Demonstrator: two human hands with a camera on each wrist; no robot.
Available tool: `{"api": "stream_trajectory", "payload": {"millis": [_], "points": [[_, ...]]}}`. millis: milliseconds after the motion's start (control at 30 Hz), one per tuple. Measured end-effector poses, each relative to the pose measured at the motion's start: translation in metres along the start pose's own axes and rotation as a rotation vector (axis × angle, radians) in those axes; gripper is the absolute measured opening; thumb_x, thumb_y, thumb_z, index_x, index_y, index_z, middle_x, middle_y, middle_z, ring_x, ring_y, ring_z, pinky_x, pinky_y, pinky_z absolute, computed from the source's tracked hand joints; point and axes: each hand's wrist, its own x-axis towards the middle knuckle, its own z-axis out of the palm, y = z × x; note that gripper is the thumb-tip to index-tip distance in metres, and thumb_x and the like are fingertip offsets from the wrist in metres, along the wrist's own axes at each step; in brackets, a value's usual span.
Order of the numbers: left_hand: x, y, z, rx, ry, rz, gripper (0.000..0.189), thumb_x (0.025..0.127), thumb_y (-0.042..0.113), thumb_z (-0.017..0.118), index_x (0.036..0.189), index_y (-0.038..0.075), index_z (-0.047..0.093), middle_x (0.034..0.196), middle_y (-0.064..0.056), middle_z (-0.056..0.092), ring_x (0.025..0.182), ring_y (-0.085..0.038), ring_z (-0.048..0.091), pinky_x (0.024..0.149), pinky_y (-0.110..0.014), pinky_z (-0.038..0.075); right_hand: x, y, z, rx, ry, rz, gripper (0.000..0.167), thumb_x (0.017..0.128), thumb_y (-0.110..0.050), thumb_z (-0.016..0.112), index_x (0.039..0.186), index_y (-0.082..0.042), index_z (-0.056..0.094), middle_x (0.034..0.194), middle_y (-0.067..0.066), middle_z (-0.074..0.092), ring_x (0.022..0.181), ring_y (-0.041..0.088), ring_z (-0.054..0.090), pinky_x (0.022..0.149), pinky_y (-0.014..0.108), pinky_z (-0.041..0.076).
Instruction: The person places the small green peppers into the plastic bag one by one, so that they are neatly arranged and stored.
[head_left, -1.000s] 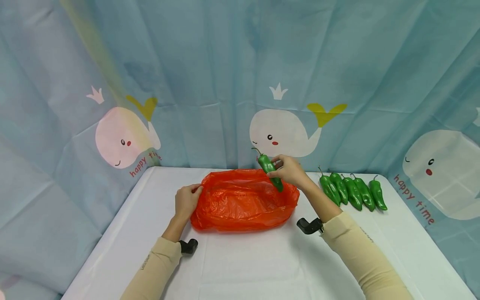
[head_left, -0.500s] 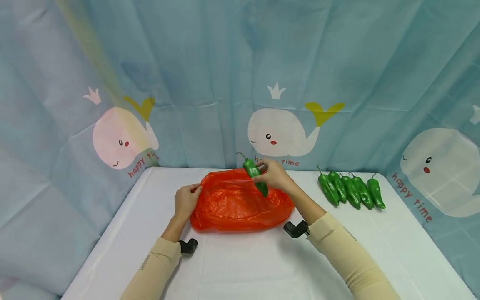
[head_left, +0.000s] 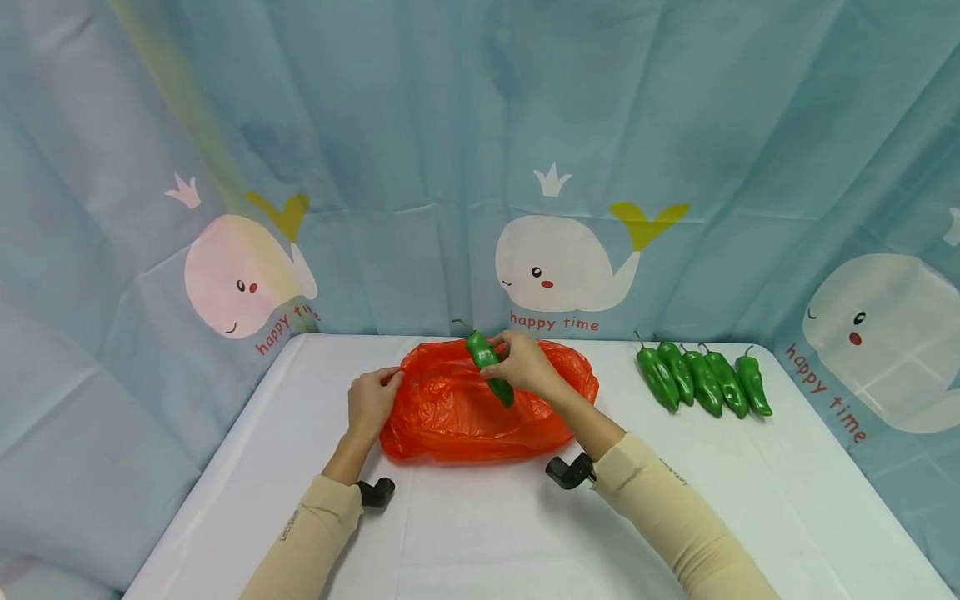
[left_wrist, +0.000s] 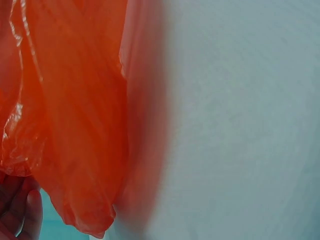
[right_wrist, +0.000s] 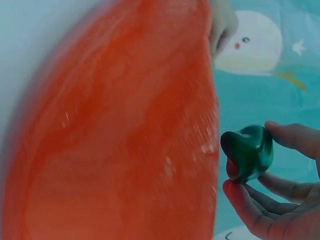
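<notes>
A red plastic bag (head_left: 450, 408) lies with its mouth spread wide on the white table. At its left rim, my left hand (head_left: 371, 404) pinches the plastic; the left wrist view shows the bag's side (left_wrist: 80, 110) and part of that hand (left_wrist: 20, 210). Over the bag's mouth, my right hand (head_left: 521, 364) grips a green pepper (head_left: 486, 358) between thumb and fingers, its stem tilted up to the left. From the right wrist view, the pepper (right_wrist: 250, 152) appears end-on beside the bag's rim, held by the fingertips. The bag's bottom is partly hidden behind the pepper and right hand.
Several green peppers (head_left: 705, 383) lie in a row at the table's back right. A blue curtain (head_left: 405, 167) printed with whales hangs behind the white table (head_left: 480, 533) and along its sides. Black wrist cameras (head_left: 570, 472) jut out from both cuffs.
My right hand has carried the pepper leftward and a little lower, from the bag's right part to above its middle. The left hand stays at the left rim.
</notes>
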Motion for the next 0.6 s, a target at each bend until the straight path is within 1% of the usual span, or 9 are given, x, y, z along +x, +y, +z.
{"api": "stream_trajectory", "payload": {"millis": [200,333,433,600], "points": [[-0.001,-0.001,0.0,-0.006,0.004,0.009,0.029,0.096,0.021,0.061,0.112,0.0,0.072,0.106,-0.019,0.073,0.098,-0.036,0.068,0.089,-0.048,0.056,0.0,-0.005,0.016,-0.008,-0.05,0.038,0.051,0.081,-0.018,0.079,0.125,-0.006,0.058,0.106,0.014,0.067,0.087,0.023,0.065,0.067,0.031,0.06],[0.0,-0.001,0.001,0.0,0.004,0.01,0.029,0.096,0.021,0.06,0.113,0.0,0.072,0.106,-0.019,0.073,0.099,-0.036,0.068,0.089,-0.048,0.055,-0.001,-0.008,0.026,-0.005,-0.069,0.031,0.047,0.081,-0.016,0.079,0.122,-0.005,0.059,0.109,0.015,0.067,0.088,0.023,0.065,0.067,0.032,0.061],[0.0,-0.001,0.001,0.006,0.001,0.002,0.029,0.096,0.021,0.06,0.113,0.0,0.072,0.107,-0.019,0.073,0.1,-0.036,0.068,0.09,-0.049,0.055,0.0,-0.008,0.034,-0.005,-0.068,0.024,0.046,0.081,-0.015,0.079,0.12,-0.003,0.059,0.112,0.016,0.066,0.09,0.024,0.064,0.068,0.033,0.061],[0.001,-0.003,0.0,0.013,0.017,0.009,0.028,0.095,0.021,0.061,0.111,0.001,0.073,0.106,-0.019,0.073,0.1,-0.037,0.068,0.09,-0.049,0.054,0.001,-0.008,0.045,-0.014,-0.077,0.029,0.046,0.08,-0.015,0.08,0.12,-0.003,0.06,0.109,0.016,0.066,0.088,0.023,0.064,0.069,0.033,0.061]]}}
